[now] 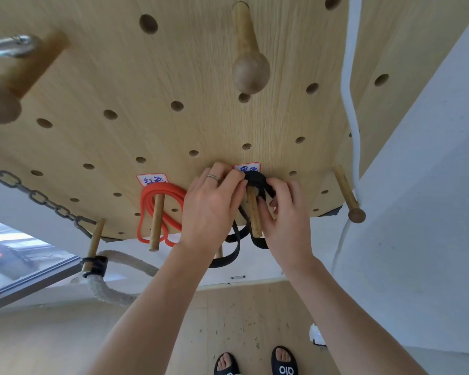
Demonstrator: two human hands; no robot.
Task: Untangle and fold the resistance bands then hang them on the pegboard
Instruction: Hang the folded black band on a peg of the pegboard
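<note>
A wooden pegboard (201,63) fills the upper view. A folded red resistance band (146,204) hangs on a wooden peg (156,220) under a white label. To its right a folded black resistance band (255,178) loops over another peg (253,215) below a second label. My left hand (214,204) pinches the top of the black band on the peg's left side. My right hand (284,212) grips the band's loops on the peg's right side. The band's lower loops (232,253) dangle below my left wrist.
A dark chain (38,197) runs to a lower left peg, where a thick rope (114,288) hangs in a black strap. A white cord (349,104) hangs down the board's right side. Large knobbed pegs (248,63) stick out above. My sandalled feet (255,362) stand on wooden floor.
</note>
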